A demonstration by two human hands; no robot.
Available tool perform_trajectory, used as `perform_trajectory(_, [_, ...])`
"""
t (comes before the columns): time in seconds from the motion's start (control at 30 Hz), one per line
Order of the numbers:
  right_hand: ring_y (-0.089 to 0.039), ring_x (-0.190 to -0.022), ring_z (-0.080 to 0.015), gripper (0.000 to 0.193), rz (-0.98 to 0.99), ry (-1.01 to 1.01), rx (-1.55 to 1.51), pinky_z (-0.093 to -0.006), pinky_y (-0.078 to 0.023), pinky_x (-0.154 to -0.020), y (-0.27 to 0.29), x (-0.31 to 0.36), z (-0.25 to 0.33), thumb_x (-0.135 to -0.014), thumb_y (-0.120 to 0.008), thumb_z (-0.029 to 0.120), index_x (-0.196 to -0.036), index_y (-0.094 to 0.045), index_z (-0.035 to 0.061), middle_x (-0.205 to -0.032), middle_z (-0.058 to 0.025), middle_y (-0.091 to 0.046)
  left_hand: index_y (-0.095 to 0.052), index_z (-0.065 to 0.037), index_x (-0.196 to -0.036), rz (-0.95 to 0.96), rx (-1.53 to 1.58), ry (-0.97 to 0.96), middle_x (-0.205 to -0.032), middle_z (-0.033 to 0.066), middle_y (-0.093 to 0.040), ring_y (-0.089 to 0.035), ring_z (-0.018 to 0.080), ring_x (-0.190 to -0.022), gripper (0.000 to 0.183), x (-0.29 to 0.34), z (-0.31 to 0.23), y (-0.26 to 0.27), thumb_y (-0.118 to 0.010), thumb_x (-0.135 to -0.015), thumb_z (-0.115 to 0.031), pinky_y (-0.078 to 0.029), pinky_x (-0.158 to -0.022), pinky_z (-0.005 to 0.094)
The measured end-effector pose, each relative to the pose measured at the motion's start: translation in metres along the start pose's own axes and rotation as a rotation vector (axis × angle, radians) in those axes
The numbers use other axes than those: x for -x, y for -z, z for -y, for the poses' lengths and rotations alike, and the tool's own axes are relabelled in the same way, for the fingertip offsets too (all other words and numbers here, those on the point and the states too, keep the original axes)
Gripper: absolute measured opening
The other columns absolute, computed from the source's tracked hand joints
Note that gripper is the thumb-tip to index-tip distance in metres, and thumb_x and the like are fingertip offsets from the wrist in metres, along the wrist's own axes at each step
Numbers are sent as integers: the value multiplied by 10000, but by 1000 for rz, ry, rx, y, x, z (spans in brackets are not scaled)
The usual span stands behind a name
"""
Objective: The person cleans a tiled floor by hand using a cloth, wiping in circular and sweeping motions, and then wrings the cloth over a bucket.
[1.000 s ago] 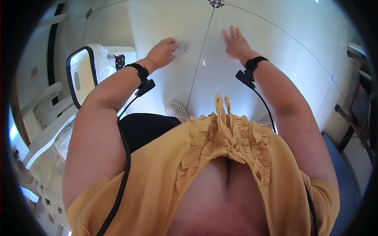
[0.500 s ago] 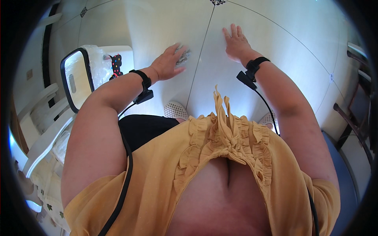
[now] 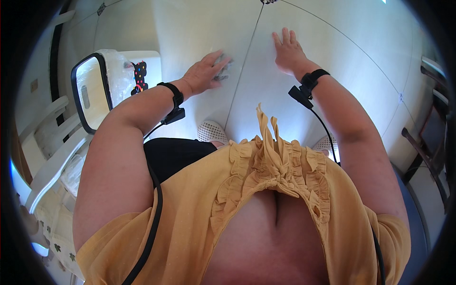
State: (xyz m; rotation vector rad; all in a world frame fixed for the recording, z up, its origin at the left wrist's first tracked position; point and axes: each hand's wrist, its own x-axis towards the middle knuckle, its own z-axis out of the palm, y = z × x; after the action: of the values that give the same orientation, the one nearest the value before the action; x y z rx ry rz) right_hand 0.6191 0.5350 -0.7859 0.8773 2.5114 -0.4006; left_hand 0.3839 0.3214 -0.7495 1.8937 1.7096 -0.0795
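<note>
My left hand (image 3: 202, 72) is ahead of me, left of centre, its back upward. A small crumpled grey-white piece of what looks like clear plastic (image 3: 222, 69) shows between its thumb and fingers; both are slightly blurred, and part of the piece is hidden beneath them. Farther to the right, my right hand (image 3: 289, 54) is empty, fingers stretched and apart, above the pale tiled floor (image 3: 256, 90). How high either hand is cannot be told. Black straps with small boxes and cables circle both wrists.
At left, a dark-framed white panel (image 3: 90, 92) stands before clear wrapping (image 3: 115, 71) and a black strip with coloured dots (image 3: 139, 76). A white chair (image 3: 54, 175) is nearer. Dark wooden furniture (image 3: 430, 161) stands at right. My light perforated shoes (image 3: 210, 130) show below.
My left hand has shifted slightly, and more of the crumpled piece shows beside its fingers. My right hand has moved a little to the right, still spread.
</note>
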Motion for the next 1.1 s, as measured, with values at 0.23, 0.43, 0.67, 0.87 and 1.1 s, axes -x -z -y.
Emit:
perform_trajectory(0.23, [-87, -1516, -478, 786, 0, 2, 4, -520, -205, -1216, -1, -1, 1, -887, -501, 55, -1595, -162, 73, -1638, -282, -80, -327, -127, -1528, -73, -49, -30, -1552, 183, -320, -360, 354, -1424, 761, -5, 4, -14, -719, -878, -179, -379, -1154, 388])
perform_trajectory(0.43, [-80, -1516, -481, 794, 18, -6, 24, -528, -201, -1214, 1, -1, 3, -893, -509, 75, -1599, -147, 76, -1640, -283, -68, -365, -113, -1501, 40, -13, -145, -1463, 167, -405, -425, 343, -1351, 708, -12, 12, -18, -700, -877, -124, -411, -1127, 380])
perform_trajectory(0.67, [-73, -1517, -483, 803, 28, -17, 49, -536, -199, -1211, 2, -1, 5, -895, -511, 93, -1602, -129, 74, -1642, -282, -64, -550, -89, -1282, -98, -132, -249, -1252, 142, -570, -550, 324, -1164, 380, -30, 15, -16, -594, -905, -98, -506, -968, 390])
perform_trajectory(0.87, [-78, -1515, -488, 804, 10, -28, 43, -539, -199, -1210, 2, -2, 6, -888, -499, 86, -1602, -129, 74, -1642, -282, -71, -617, -65, -1128, -22, -124, -134, -1100, 151, -616, -573, 367, -1075, 331, -61, 16, -6, -681, -804, -87, -502, -913, 420])
perform_trajectory(1.1, [-111, -1509, -491, 924, -49, -3, 1, -536, -236, -1195, -5, -5, -1, -806, -651, 45, -1593, -166, 69, -1636, -286, -100, -662, -89, -1039, -395, 35, 402, -1055, 160, -650, -594, 369, -1056, 215, -50, 58, 17, -649, -846, -183, -495, -900, 477])
